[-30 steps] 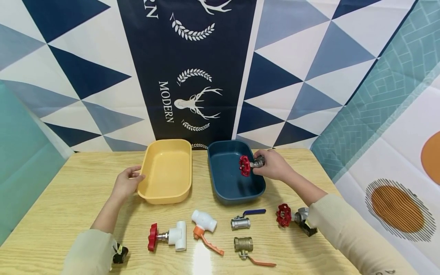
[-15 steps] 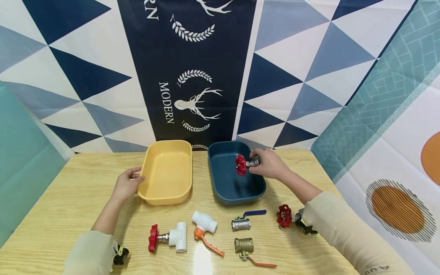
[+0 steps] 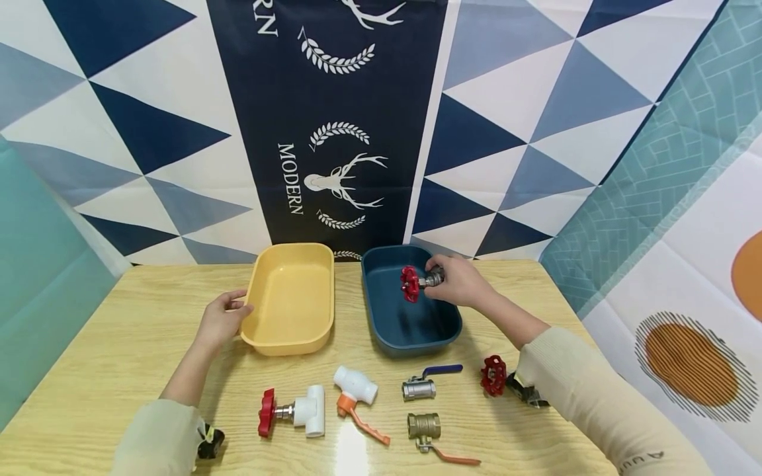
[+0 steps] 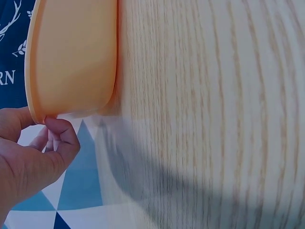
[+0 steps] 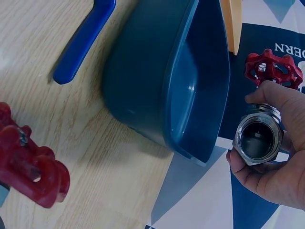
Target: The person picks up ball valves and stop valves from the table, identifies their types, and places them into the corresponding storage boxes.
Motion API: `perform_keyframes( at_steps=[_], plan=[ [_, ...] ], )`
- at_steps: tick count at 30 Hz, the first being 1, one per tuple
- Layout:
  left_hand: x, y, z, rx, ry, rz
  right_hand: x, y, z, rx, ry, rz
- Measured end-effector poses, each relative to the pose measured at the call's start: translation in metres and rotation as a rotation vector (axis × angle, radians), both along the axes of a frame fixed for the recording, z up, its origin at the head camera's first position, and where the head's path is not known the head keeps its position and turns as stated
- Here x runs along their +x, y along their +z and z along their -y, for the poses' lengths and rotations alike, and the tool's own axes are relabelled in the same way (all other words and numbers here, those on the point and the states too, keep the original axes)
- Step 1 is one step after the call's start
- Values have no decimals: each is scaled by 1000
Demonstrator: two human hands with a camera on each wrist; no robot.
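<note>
My right hand grips the metal body of a gate valve with a red handwheel. In the head view the valve hangs over the dark blue bin, its wheel pointing left. The right wrist view looks into the valve's round threaded opening, fingers and thumb curled about it. On the other side, my left hand pinches the rim of the yellow bin at its left side. Thumb and fingers meet at that rim in the left wrist view, where the bin looks orange.
Along the front lie a white valve with red wheel, a white ball valve with orange lever, a blue-lever valve and a brass valve. Another red-wheel valve sits at right, partly behind the sleeve. A patterned cloth backs the table.
My right hand has carried the gate valve a little to the left, farther over the blue bin. The left hand stays at the yellow bin's rim.
</note>
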State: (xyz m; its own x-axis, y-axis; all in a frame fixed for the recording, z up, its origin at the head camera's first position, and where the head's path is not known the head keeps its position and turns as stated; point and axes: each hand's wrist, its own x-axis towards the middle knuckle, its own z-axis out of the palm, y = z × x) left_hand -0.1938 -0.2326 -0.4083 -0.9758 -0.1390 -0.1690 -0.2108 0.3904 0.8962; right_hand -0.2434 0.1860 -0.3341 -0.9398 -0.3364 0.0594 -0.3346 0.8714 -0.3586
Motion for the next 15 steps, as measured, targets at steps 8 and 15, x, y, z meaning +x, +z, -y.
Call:
perform_keyframes(
  at_steps=[8,15],
  plan=[
    [0,0,-1,7,-3,-1,-3,2,7,2,10,-6],
    [0,1,-1,4,3,1,-3,2,13,-1,5,15]
  ],
)
